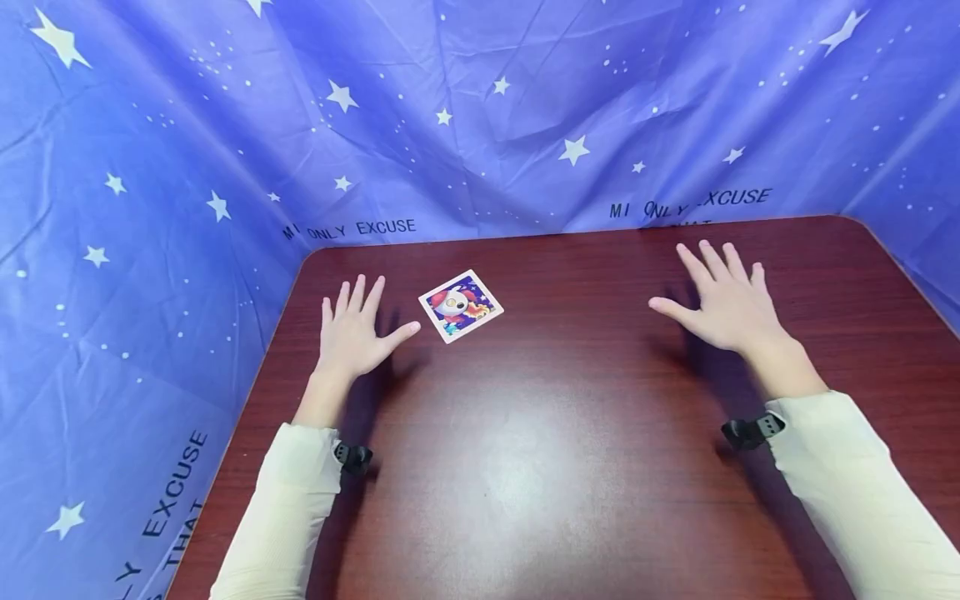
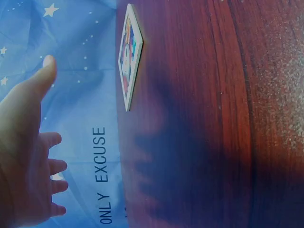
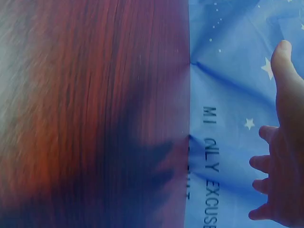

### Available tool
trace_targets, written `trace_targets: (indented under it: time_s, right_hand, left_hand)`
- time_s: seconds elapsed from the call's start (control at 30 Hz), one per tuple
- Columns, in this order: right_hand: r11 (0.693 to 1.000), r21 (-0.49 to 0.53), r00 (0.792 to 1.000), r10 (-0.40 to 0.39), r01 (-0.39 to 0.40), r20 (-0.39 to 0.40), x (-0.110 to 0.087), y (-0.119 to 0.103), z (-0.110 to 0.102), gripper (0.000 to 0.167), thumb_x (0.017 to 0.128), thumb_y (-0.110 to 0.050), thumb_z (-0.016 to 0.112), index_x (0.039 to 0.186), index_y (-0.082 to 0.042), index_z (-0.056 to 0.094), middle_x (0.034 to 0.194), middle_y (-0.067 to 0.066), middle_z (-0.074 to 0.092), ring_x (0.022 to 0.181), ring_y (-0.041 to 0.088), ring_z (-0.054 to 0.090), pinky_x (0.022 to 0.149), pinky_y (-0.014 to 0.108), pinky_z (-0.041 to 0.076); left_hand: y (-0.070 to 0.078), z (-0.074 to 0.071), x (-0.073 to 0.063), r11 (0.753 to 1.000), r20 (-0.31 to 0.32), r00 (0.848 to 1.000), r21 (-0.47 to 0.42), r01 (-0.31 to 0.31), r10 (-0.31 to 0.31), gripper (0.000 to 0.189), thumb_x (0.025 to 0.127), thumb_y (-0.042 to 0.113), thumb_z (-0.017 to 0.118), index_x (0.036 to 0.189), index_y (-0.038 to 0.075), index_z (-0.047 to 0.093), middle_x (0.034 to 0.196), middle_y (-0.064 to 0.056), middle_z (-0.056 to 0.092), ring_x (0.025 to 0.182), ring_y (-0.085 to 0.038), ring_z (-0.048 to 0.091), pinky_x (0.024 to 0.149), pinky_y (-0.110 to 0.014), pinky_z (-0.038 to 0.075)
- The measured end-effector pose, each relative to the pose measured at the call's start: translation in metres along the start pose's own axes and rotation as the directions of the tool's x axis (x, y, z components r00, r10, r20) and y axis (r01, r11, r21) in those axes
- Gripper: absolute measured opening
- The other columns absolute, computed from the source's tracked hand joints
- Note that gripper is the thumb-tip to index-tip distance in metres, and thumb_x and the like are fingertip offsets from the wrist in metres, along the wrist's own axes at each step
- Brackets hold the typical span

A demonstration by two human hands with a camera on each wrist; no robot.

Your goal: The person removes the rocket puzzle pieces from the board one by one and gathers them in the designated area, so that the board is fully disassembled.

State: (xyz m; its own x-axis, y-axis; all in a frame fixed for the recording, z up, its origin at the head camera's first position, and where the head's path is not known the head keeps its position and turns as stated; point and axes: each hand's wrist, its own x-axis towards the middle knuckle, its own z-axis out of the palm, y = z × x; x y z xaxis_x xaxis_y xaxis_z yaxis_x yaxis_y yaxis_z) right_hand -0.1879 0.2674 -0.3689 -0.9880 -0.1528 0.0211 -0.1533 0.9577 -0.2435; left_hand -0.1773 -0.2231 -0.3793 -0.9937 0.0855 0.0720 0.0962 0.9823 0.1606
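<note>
A square picture puzzle board point(image 1: 461, 306) with a white border and a cartoon figure in a red cap lies flat toward the back left of the table. Just left of it, the left hand point(image 1: 354, 333) is held over the tabletop with fingers spread, its thumb pointing at the board. In the left wrist view the board point(image 2: 129, 59) shows edge-on beyond the thumb. Over the back right of the table hovers the right hand point(image 1: 726, 304), fingers spread and nothing in it. Each hand casts a shadow on the wood.
The dark red wooden table point(image 1: 525, 433) has rounded back corners. A blue curtain point(image 1: 480, 117) with white stars and printed words hangs along its back and sides. Small black devices sit at both wrists, by the cream sleeves point(image 1: 292, 492).
</note>
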Motion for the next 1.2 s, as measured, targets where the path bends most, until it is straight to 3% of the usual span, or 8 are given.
trace_targets:
  time_s: [0.2, 0.47, 0.73, 1.0, 1.2]
  right_hand:
    - [0.999, 0.022, 0.999, -0.037, 0.037, 0.033, 0.017, -0.016, 0.012, 0.091, 0.085, -0.069, 0.042, 0.151, -0.012, 0.017, 0.153, 0.025, 0.019, 0.141, 0.047, 0.009, 0.104, 0.072, 0.01]
    - [0.985, 0.07, 0.986, -0.161, 0.158, 0.043, 0.045, -0.045, 0.037, 0.076, 0.088, -0.053, 0.054, 0.14, 0.0, 0.039, 0.143, 0.025, 0.039, 0.132, 0.044, 0.034, 0.105, 0.06, 0.03]
    - [0.963, 0.113, 0.963, -0.256, 0.246, 0.083, 0.061, -0.082, 0.068, 0.059, 0.089, -0.045, 0.057, 0.129, -0.002, 0.053, 0.133, 0.02, 0.053, 0.126, 0.039, 0.044, 0.1, 0.059, 0.037]
    - [0.926, 0.114, 0.927, -0.368, 0.359, 0.074, 0.076, -0.126, 0.084, 0.052, 0.088, -0.042, 0.06, 0.123, -0.003, 0.059, 0.128, 0.017, 0.057, 0.123, 0.036, 0.048, 0.102, 0.052, 0.039]
    - [0.896, 0.136, 0.894, -0.436, 0.422, 0.102, 0.081, -0.158, 0.094, 0.051, 0.088, -0.04, 0.062, 0.124, -0.004, 0.058, 0.132, 0.017, 0.054, 0.127, 0.034, 0.046, 0.106, 0.05, 0.037]
  left_hand:
    - [-0.002, 0.008, 0.002, 1.0, 0.005, 1.0, -0.029, -0.001, 0.001, 0.091, 0.079, 0.07, 0.05, 0.148, 0.014, 0.027, 0.154, -0.019, 0.023, 0.142, -0.039, 0.019, 0.112, -0.062, 0.012]
    - [-0.002, 0.026, 0.009, 0.994, -0.051, 0.999, -0.11, -0.023, 0.018, 0.079, 0.079, 0.062, 0.057, 0.137, 0.01, 0.044, 0.143, -0.018, 0.042, 0.132, -0.035, 0.039, 0.103, -0.057, 0.034]
    - [0.007, 0.036, 0.017, 0.944, 0.046, 0.999, -0.329, 0.003, 0.013, 0.063, 0.085, 0.048, 0.06, 0.132, 0.007, 0.048, 0.138, -0.015, 0.047, 0.129, -0.032, 0.041, 0.109, -0.05, 0.033]
    - [0.026, 0.046, 0.025, 0.932, 0.048, 0.994, -0.355, -0.073, 0.096, 0.06, 0.083, 0.037, 0.065, 0.129, 0.001, 0.05, 0.134, -0.02, 0.047, 0.125, -0.034, 0.043, 0.109, -0.047, 0.036]
    - [0.038, 0.053, 0.031, 0.956, 0.071, 0.992, -0.283, -0.077, 0.101, 0.058, 0.083, 0.033, 0.065, 0.13, 0.001, 0.05, 0.134, -0.021, 0.048, 0.124, -0.035, 0.043, 0.107, -0.045, 0.037]
